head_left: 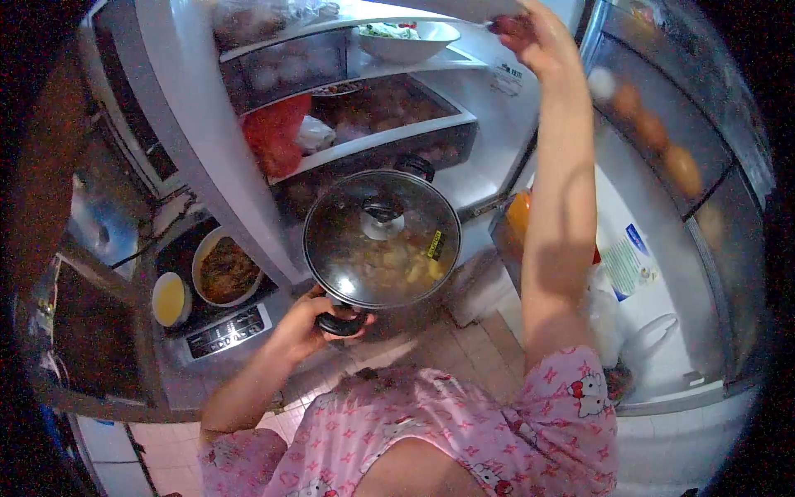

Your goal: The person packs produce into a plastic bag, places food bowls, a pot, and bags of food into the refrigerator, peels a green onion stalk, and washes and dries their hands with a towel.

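The left hand grasps the near handle of the glass-lidded pot, which is positioned in front of the open refrigerator, while the right hand is raised near the white bowl, its grip state not determinable.

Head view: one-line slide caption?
Left hand grips a lidded pot before an open fridge; right hand is raised.

A fridge shelf bears a bowl; an apparent cooktop bears two dishes.
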### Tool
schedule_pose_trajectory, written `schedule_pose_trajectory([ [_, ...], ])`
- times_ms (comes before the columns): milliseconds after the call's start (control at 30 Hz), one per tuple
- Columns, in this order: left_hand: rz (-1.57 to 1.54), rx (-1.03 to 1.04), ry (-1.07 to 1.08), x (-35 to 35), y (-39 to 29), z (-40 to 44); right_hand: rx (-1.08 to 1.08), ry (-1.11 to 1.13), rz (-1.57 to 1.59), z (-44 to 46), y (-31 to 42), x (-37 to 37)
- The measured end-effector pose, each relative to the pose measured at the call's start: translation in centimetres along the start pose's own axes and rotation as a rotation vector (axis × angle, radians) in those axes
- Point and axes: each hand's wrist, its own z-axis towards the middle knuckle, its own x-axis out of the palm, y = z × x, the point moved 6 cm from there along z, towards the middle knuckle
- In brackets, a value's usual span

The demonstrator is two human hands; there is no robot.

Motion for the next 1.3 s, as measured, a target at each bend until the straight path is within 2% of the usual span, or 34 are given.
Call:
schedule_pose_trajectory([
  [100, 0.009, 0.012, 0.043, -0.2, -0.1, 0.2, -0.068, -0.101, 0.011, 0.8, -0.2, 5.6],
  [367, -0.015, 0.009, -0.024, 0.1, 0.0, 0.0, -0.021, -0.061, 0.122, 3.9, -4.4, 7.8],
  [433, -0.019, 0.014, -0.035, 0.0, 0.1, 0.0, -0.059, -0.128, 0.173, 0.0, -4.1, 9.6],
  [500, -0.02, 0.024, -0.067, 0.1, 0.0, -0.1, -0.306, -0.058, 0.092, -5.7, -3.6, 9.2],
  [567, 0.004, 0.048, -0.071, -0.1, -0.2, -0.1, -0.367, -0.258, -0.114, -11.7, -6.2, 6.9],
  [633, -0.013, 0.058, -0.046, -0.1, -0.3, 0.0, -0.175, -0.326, -0.413, -16.3, -11.3, 5.0],
  [700, -0.08, 0.053, -0.009, 0.3, -0.2, -0.5, -0.044, -0.302, -0.583, -18.0, -15.8, 5.3],
  [800, -0.061, 0.075, -0.233, 0.7, -0.4, -1.1, -0.289, -0.091, -0.957, -19.0, -15.2, 7.8],
  [833, -0.049, 0.058, -0.212, 0.8, -0.2, -1.1, -0.276, -0.059, -0.953, -19.1, -14.4, 8.2],
  [933, -0.034, 0.058, -0.174, 1.1, -0.5, -1.0, -0.462, 0.193, -1.169, -20.2, -11.2, 11.9],
  [1000, -0.059, 0.084, -0.208, 1.5, -0.3, -1.2, -0.389, 0.271, -1.212, -21.3, -10.9, 15.0],
  [1033, -0.062, 0.079, -0.189, 1.6, -0.2, -1.3, -0.311, 0.253, -1.128, -21.5, -12.0, 15.6],
  [1133, -0.065, 0.072, -0.146, 1.7, 0.1, -1.0, -0.225, 0.319, -1.178, -21.2, -14.2, 15.9],
  [1167, -0.064, 0.076, -0.147, 1.4, 0.1, -1.1, -0.281, 0.301, -1.116, -21.3, -14.1, 16.3],
  [1267, -0.015, 0.095, -0.138, 1.1, 0.2, -1.2, -0.243, 0.259, -1.032, -21.3, -14.1, 15.7],
  [1300, 0.009, 0.102, -0.127, 1.1, 0.1, -1.1, -0.382, 0.208, -1.009, -21.4, -13.4, 15.8],
])
